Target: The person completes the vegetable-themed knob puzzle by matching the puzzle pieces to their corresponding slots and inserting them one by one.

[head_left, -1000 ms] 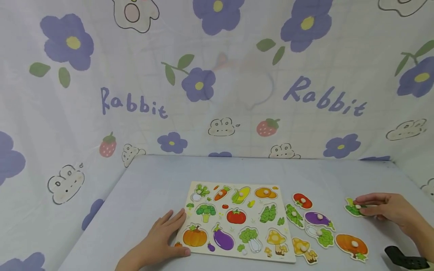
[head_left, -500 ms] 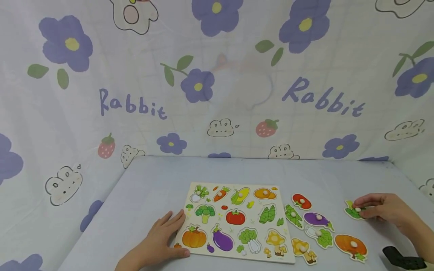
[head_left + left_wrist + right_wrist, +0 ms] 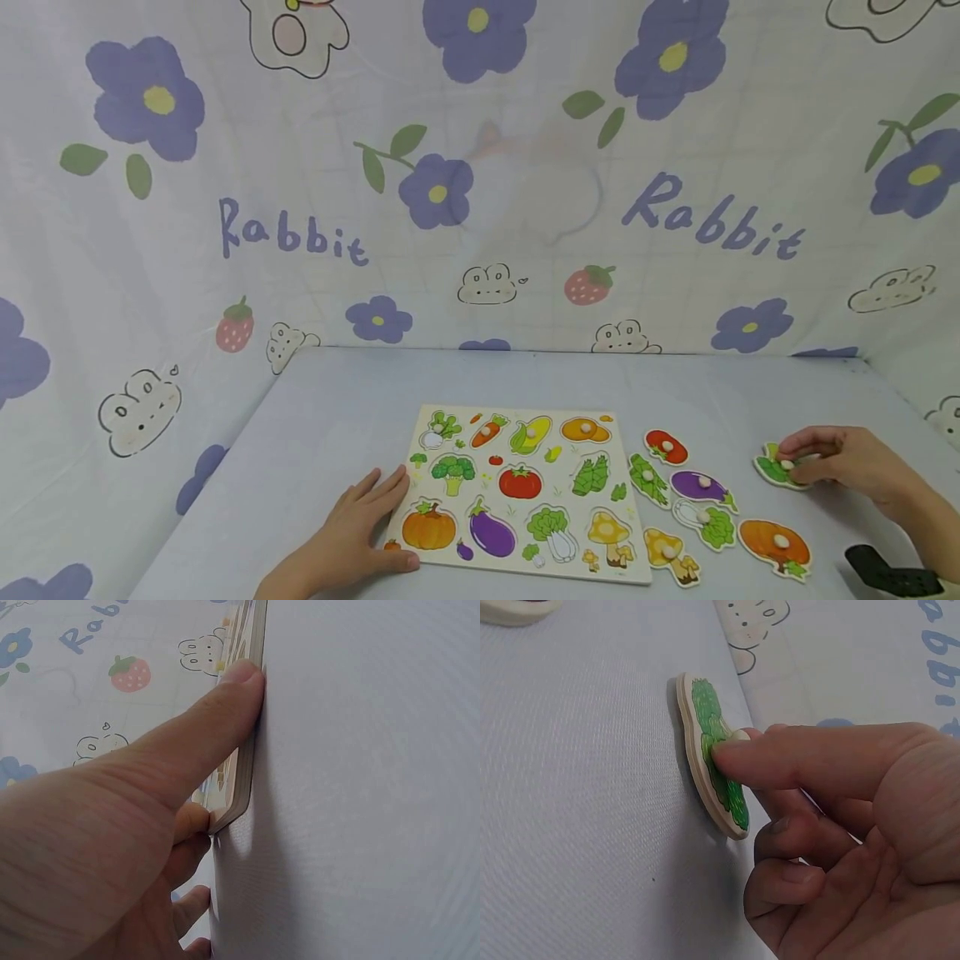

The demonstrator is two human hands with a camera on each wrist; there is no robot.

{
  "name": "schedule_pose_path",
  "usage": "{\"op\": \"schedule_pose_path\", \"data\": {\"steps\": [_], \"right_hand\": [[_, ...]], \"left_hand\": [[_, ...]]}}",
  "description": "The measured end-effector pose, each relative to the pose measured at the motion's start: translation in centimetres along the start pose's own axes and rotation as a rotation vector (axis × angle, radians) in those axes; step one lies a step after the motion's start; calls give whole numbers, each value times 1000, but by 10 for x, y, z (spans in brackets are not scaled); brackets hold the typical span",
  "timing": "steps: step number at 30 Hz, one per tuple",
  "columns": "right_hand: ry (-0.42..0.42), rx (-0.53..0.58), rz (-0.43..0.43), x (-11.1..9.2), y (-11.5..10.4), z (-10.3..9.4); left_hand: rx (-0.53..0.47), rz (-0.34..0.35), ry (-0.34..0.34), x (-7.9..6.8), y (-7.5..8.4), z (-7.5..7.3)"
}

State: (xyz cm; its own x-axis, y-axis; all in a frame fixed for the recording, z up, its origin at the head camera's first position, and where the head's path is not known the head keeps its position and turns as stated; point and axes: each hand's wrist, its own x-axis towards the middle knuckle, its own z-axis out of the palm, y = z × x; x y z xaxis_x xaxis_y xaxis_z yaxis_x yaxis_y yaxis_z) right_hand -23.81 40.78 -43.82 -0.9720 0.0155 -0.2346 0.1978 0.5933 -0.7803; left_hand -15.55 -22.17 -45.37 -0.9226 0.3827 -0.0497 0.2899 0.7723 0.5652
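My right hand [image 3: 847,467] pinches the pale knob of a green broccoli puzzle piece [image 3: 771,469] at the table's right side. In the right wrist view the broccoli piece [image 3: 705,757] lies flat against or very near the tabletop, thumb and index finger at its knob. My left hand [image 3: 345,529] rests at the wooden puzzle board's [image 3: 525,562] lower left corner. Its fingers lie extended along the left side, and the thumb [image 3: 217,705] lies on the front edge. Knobbed radish, carrot, corn and potato pieces sit in the board's top row. The lower rows show printed vegetables without knobs.
Between board and right hand lie loose knobbed pieces: tomato [image 3: 666,447], asparagus [image 3: 648,481], eggplant [image 3: 703,487], cabbage [image 3: 705,525], mushroom [image 3: 672,555] and pumpkin [image 3: 775,547]. A printed curtain [image 3: 480,183] hangs behind the table. A black strap [image 3: 892,575] is near the right forearm.
The broccoli piece has shifted slightly left and toward me and turned a little under my right fingers. My left hand and the board stay in place.
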Motion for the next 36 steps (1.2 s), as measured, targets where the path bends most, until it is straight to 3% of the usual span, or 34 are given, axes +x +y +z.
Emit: {"op": "schedule_pose_path", "data": {"steps": [13, 23, 36], "right_hand": [[18, -40, -54, -1, 7, 2], [52, -94, -87, -3, -1, 6], [113, -50, -214, -17, -42, 26]], "left_hand": [[-5, 8, -4, 1, 2, 1], [3, 10, -3, 1, -3, 3], [-5, 24, 5, -1, 2, -1]]}}
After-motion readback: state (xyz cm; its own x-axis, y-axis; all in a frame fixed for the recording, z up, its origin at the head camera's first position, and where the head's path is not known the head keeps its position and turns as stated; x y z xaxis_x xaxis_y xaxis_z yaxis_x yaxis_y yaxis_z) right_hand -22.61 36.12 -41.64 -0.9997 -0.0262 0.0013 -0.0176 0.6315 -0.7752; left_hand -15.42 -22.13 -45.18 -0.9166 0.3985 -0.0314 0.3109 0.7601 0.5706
